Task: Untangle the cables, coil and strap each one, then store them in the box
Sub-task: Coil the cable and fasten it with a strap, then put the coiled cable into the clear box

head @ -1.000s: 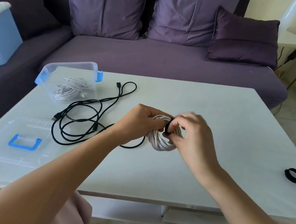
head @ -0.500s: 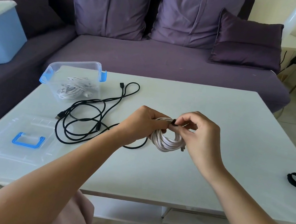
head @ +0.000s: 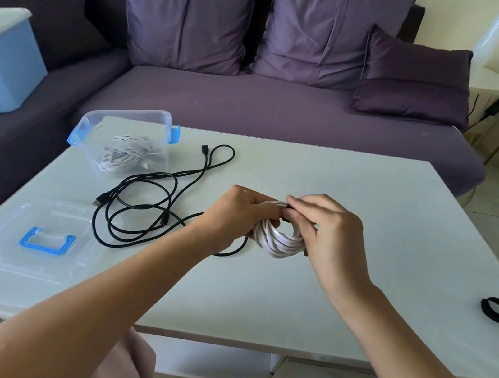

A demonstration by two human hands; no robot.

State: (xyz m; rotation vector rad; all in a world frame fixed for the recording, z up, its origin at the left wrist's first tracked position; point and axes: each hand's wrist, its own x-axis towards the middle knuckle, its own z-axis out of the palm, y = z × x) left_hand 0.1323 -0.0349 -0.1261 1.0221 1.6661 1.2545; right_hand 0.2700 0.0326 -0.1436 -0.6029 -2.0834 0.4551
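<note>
Centrally, left hand (head: 234, 216) grips one round coil of smooth white cable (head: 279, 241) over the white table (head: 373, 182); right hand (head: 329, 234) pinches a black strap (head: 288, 208) at its top. Beside: one loose black cable (head: 141, 204); one clear plastic box (head: 129, 111) holding one white cable bundle (head: 122, 155); one flat lid (head: 2, 254); one black strap loop (head: 496, 309).

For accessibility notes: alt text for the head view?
A left hand and right hand hold a coiled white cable over a table, the right pinching a black strap on it. Nearby: a loose black cable, a clear box, its lid, a spare strap.
</note>
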